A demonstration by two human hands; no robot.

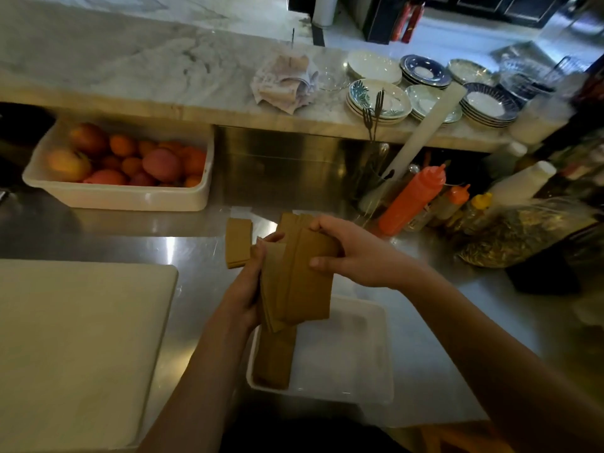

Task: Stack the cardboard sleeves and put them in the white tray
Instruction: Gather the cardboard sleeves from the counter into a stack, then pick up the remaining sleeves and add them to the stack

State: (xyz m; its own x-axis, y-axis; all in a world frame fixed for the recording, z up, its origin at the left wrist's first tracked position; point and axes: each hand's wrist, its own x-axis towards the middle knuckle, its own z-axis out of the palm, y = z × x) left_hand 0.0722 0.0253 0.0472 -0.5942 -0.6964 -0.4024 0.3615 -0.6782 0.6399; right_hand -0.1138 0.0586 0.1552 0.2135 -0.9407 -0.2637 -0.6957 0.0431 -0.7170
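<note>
Bundle of cardboard sleeves [295,282] is up in the air just over the white tray [346,351]. Left hand [243,291] is curled round its left edge and right hand [354,256] is pinching the top ones. They're fanned out, so imo a slack grip could drop a few onto the steel counter [196,250], or they land crooked on the stack in the tray [273,361]

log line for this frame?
stacking | left hand: holds sleeve bundle | right hand: grips it too | white tray: sleeve stack inside | counter stack: untouched
</note>
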